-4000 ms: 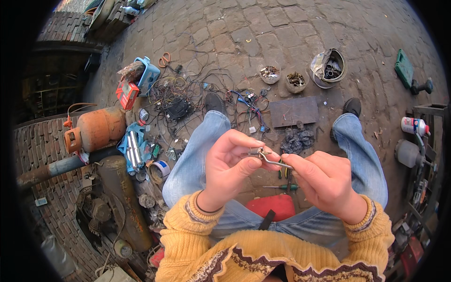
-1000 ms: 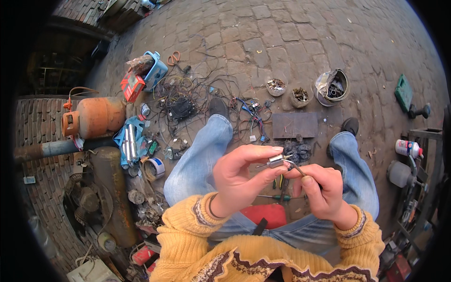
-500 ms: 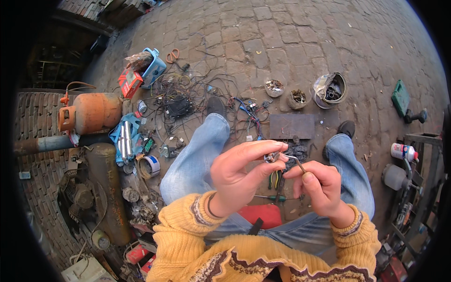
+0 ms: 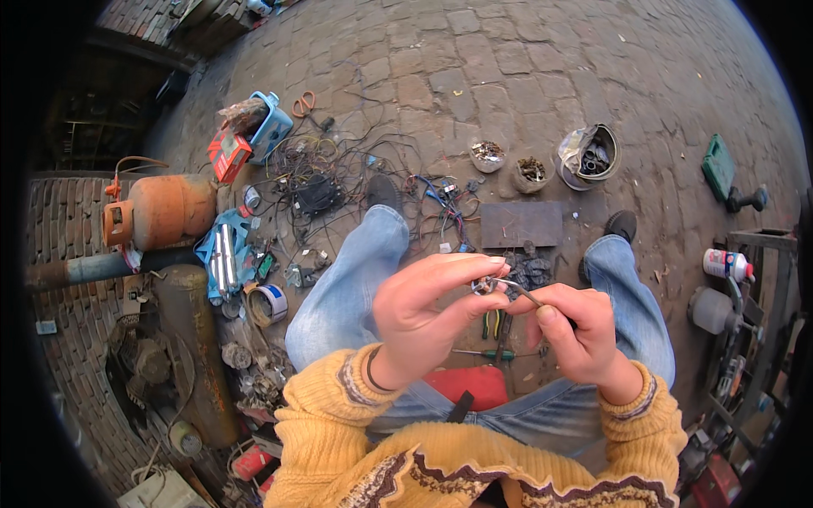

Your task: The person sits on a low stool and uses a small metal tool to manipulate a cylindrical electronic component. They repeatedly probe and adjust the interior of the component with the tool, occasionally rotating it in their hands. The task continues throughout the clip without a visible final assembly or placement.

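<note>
My left hand (image 4: 421, 306) pinches a small shiny metal part (image 4: 484, 285) between thumb and fingertips, above my lap. Its exact kind is too small to make out. In my right hand (image 4: 581, 332), thumb and fingers close round a thin rod tool (image 4: 528, 295) with a bright, narrow tip. That tip reaches the metal part at the left fingertips; whether it is inside or only against it, I cannot tell. Below the hands lie yellow-and-black pliers (image 4: 492, 322), a screwdriver (image 4: 500, 354) with a green handle, and a red padded object (image 4: 466, 387) between my legs.
A dark flat plate (image 4: 521, 224) lies on the paving beyond my hands. Behind it stand two tubs of small parts (image 4: 489, 155) and a bucket (image 4: 589, 161). Tangled wires (image 4: 318, 173) and an orange gas cylinder (image 4: 174, 207) are left; a metal frame (image 4: 762, 245) is right.
The rod tool has moved left and lies flatter, its tip now at the metal part. My right hand has shifted slightly with it; my left hand keeps its pinch.
</note>
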The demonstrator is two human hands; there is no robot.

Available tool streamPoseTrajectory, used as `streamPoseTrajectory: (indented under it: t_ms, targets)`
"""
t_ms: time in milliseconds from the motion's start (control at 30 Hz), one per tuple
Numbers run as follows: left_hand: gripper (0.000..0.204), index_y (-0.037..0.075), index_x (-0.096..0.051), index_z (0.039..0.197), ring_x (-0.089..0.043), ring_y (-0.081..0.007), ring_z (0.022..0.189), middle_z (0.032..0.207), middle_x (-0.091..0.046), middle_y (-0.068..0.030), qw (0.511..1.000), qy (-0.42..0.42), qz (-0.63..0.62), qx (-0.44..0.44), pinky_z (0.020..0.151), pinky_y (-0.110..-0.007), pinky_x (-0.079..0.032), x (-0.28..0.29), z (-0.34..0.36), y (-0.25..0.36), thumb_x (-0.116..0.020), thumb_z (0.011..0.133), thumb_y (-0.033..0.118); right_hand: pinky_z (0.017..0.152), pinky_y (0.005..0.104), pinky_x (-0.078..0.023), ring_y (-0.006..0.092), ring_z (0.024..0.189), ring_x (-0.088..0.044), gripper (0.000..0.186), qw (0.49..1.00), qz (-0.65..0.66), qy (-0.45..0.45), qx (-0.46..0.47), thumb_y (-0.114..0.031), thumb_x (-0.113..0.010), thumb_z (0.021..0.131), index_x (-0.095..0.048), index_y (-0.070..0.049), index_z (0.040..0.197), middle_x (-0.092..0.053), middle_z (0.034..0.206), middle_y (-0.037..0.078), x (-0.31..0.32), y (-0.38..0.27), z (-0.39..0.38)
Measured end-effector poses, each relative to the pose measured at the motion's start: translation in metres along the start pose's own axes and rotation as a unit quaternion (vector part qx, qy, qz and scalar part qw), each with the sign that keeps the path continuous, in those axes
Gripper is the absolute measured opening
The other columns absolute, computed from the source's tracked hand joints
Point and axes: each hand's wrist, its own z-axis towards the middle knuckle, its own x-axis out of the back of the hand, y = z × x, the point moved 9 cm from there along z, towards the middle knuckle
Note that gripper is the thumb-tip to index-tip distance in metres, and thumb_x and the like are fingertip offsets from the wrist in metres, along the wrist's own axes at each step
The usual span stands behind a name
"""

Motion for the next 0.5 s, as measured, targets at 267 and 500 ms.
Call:
streamPoseTrajectory:
  t_ms: [267,500]
  targets:
    - [0.032,-0.001,-0.073,0.106,-0.072,-0.0214,0.084,0.098,-0.074,-0.0138,0.999,0.015,0.032,-0.003,0.074,-0.03,-0.056,0.0,0.001,-0.003,-0.079,0.075,-0.004,0.057,0.0291,-0.053,0.0223,0.063,-0.069,0.016,0.996,-0.082,0.017,0.041,0.0,-0.061,0.088,-0.07,0.0,0.101,-0.07,0.078,0.011,0.003,-0.01,0.0]
    - [0.035,0.0,-0.073,0.105,-0.072,-0.0226,0.084,0.097,-0.074,-0.0124,0.995,0.015,0.094,-0.026,0.076,-0.031,-0.057,0.0,0.001,0.003,-0.08,0.071,-0.004,0.046,0.0333,-0.045,0.022,0.052,-0.058,0.026,0.956,-0.262,0.069,0.116,0.002,-0.067,0.077,-0.069,-0.001,0.103,-0.056,0.064,0.007,0.001,-0.024,-0.006]
